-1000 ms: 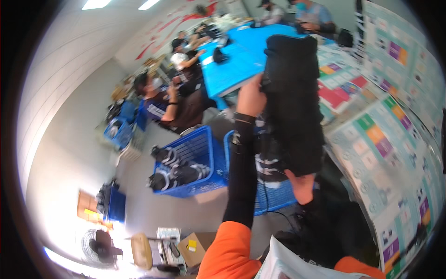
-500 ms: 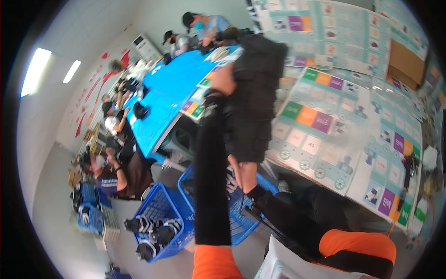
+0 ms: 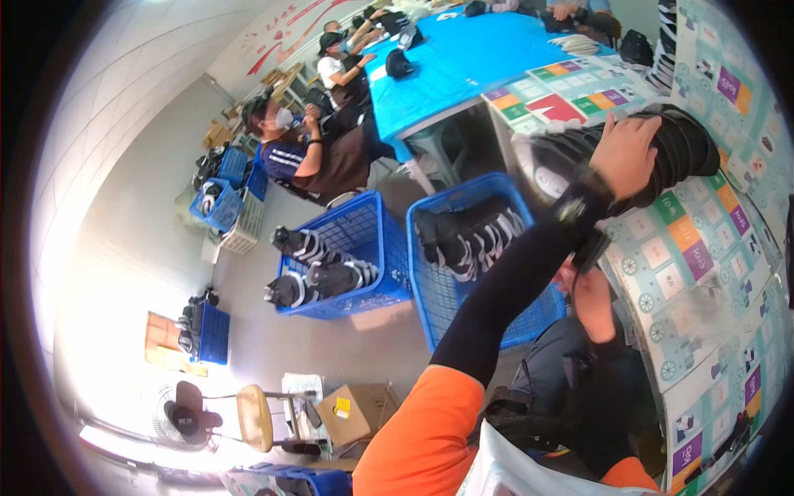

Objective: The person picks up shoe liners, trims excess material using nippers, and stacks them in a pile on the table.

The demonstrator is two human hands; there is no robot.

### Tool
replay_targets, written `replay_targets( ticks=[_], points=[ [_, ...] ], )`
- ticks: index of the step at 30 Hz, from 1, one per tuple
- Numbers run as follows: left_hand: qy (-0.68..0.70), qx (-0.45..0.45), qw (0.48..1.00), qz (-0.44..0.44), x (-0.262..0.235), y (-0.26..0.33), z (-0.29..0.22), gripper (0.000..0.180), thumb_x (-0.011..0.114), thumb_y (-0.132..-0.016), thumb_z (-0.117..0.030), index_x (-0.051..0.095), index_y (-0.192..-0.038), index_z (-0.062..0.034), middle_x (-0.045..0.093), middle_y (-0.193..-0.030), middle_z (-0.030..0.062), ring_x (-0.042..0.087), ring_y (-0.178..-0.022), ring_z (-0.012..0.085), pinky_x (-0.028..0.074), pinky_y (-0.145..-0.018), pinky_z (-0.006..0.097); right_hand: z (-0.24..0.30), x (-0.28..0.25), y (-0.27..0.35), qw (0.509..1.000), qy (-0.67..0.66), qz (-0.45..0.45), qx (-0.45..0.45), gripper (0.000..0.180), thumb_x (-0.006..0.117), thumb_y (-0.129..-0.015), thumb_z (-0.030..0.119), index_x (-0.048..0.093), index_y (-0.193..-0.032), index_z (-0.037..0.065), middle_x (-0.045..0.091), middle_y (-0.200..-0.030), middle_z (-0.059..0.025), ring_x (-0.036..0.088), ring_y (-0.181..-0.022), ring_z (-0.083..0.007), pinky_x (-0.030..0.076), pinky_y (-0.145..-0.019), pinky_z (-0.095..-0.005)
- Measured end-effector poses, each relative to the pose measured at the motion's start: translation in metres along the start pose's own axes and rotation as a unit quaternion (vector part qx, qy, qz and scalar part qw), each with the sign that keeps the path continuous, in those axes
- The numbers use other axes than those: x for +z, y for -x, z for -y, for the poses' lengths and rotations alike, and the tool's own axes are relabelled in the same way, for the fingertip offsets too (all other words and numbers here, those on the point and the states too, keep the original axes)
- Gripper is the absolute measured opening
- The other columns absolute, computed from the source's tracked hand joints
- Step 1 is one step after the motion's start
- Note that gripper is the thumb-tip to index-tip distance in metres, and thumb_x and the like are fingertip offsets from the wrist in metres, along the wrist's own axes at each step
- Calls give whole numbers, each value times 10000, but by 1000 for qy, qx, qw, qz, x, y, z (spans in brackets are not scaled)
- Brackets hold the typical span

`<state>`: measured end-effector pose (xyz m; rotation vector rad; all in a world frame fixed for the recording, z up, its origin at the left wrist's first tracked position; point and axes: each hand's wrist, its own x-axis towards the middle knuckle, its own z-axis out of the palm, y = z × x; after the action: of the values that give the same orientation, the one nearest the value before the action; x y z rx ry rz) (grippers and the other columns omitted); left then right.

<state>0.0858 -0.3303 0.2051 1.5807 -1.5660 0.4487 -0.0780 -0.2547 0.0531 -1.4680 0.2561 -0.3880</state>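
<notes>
A long row of nested black caps [image 3: 678, 157] with pale linings at its near end lies across the papered table at the right. My left hand [image 3: 624, 161] rests on top of the row, its fingers spread over the black cloth. Below it, beside the table edge, my right hand [image 3: 585, 293] has curled fingers against a small dark flat piece [image 3: 591, 250]. Blur hides what that piece is. Just left of my arms, a blue basket [image 3: 422, 310] holds more nested black caps [image 3: 463, 240] with grey-white edges.
Another blue basket [image 3: 393, 281] with black-and-white caps stands further left on the floor. Beyond is a blue-covered table [image 3: 463, 70], where several people sit. A cardboard box [image 3: 356, 413], a chair [image 3: 255, 417] and a fan [image 3: 186, 417] are at the lower left.
My view has turned left. The black cap row, upright between both hands before, now lies on the table. My right hand has come off its lower end; my left hand lies on top.
</notes>
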Motion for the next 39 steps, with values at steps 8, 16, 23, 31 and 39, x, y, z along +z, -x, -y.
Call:
replay_targets(
  ticks=[8, 16, 23, 31, 39],
  points=[
    [118, -340, 929, -83, -139, 243, -72, 287, 717, -984, -97, 516, -799, -11, 480, -689, 60, 442, -658, 130, 417, -611, 330, 114, 42, 91, 960, 55, -6, -276, 416, 671, -873, -137, 324, -769, 68, 483, -746, -40, 411, -614, -150, 345, -598, -293],
    [222, -168, 958, 74, -186, 242, -152, 288, 734, -966, -98, 526, -788, -7, 525, -714, 114, 511, -637, 307, 430, -611, 343, 184, 95, 121, 817, 58, 433, -376, 525, 813, -791, 31, 623, -1279, -9, 632, -760, -60, 628, -660, -284, 483, -642, -333],
    [257, -378, 889, -31, -150, 271, -86, 208, 715, -1013, -132, 548, -944, -29, 558, -778, 5, 482, -710, 74, 432, -646, 273, 169, 90, 148, 922, 123, 317, -184, 472, 763, -854, -16, 673, -1317, -39, 664, -705, -77, 605, -506, -213, 444, -500, -305],
    [290, -394, 869, -70, -56, 244, -2, 506, 770, -988, -248, 564, -1355, 33, 704, -1092, 111, 682, -971, 173, 559, -887, 324, 120, -8, 169, 987, 161, -8, 16, 287, 644, -960, -48, 740, -1223, 11, 669, -779, -54, 623, -671, -98, 491, -601, -243],
    [492, -381, 772, -132, 5, 156, 55, 451, 690, -1055, -222, 619, -1372, 91, 739, -1190, 92, 694, -1051, 136, 545, -931, 292, 99, -64, 185, 986, 95, -131, 28, 165, 595, -1064, 30, 707, -1176, -20, 598, -754, -7, 546, -652, -58, 414, -585, -209]
  ],
)
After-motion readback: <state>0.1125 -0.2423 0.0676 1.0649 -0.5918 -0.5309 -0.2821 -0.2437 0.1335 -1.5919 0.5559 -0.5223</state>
